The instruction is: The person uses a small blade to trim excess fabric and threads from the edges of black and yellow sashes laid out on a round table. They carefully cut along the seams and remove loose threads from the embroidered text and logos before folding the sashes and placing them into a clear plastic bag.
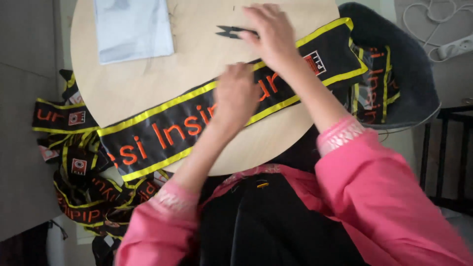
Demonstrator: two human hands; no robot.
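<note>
A long black sash (167, 130) with yellow edging and orange embroidered letters lies slantwise across a round wooden table (197, 64). My left hand (236, 96) presses flat on the sash near its middle, fingers together, holding nothing. My right hand (268, 32) reaches over the sash's far edge, its fingertips at the handle end of small black thread snips (229, 32) lying on the wood. Whether the fingers grip the snips is not visible. Both arms wear pink sleeves.
A pale blue-grey folded plastic bag (132, 28) lies at the table's far left. More black-and-yellow sashes (81, 182) hang in a heap off the left edge. A dark chair (409, 83) with sashes stands right; a white power strip and cord (451, 47) lie beyond.
</note>
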